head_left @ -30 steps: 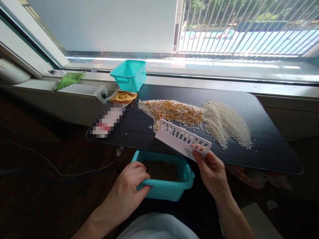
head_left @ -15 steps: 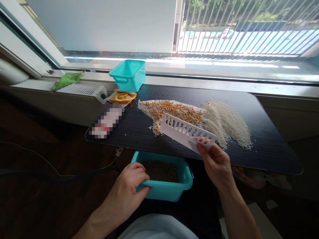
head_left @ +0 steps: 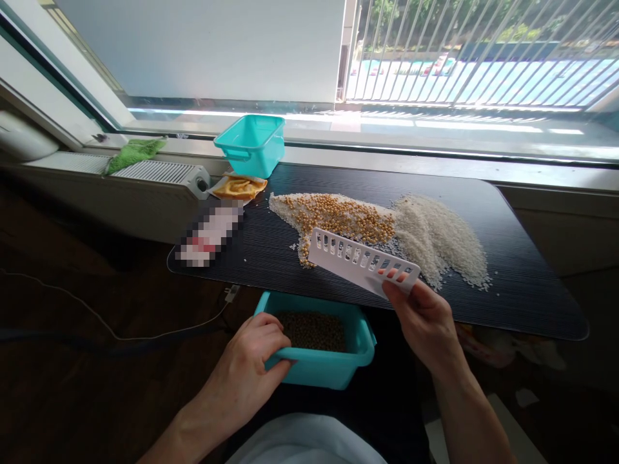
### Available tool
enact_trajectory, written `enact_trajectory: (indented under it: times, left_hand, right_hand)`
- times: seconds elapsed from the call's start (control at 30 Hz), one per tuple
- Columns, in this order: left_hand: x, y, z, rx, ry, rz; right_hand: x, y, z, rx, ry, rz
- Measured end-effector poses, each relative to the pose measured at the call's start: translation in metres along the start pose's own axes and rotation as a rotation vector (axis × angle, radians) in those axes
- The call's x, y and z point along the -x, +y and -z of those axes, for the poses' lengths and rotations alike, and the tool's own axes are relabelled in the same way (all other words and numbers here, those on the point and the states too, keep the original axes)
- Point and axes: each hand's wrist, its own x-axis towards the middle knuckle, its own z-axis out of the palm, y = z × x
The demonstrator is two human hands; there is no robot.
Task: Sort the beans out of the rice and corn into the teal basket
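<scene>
Left hand (head_left: 255, 351) clasped the near-left rim of the teal tub (head_left: 322, 374); right hand (head_left: 426, 325) pinched the slotted white strip (head_left: 341, 265) near the yellow grains (head_left: 333, 214).

Desk (head_left: 527, 283), black, round-cornered. White heap of grains (head_left: 442, 238) is spreading right; golden beans (head_left: 333, 216) are lying over the adjoining grains. Pixelated item (head_left: 210, 235) and orange-yellow packet (head_left: 239, 187) are resting left; turquoise bin (head_left: 254, 154) seemingly is standing behind.

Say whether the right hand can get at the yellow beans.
Probably yes: the right hand holds a slotted strip in front of the yellow beans, and nothing else seems in the way.
</scene>
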Motion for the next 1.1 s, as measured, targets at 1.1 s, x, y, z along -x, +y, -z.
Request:
enact_trajectory:
  times: [1.1]
  left_hand:
    - [0.0, -0.004, 0.001, 0.009, -0.003, 0.024]
  right_hand:
    - [0.01, -0.011, 0.01, 0.06, -0.094, 0.05]
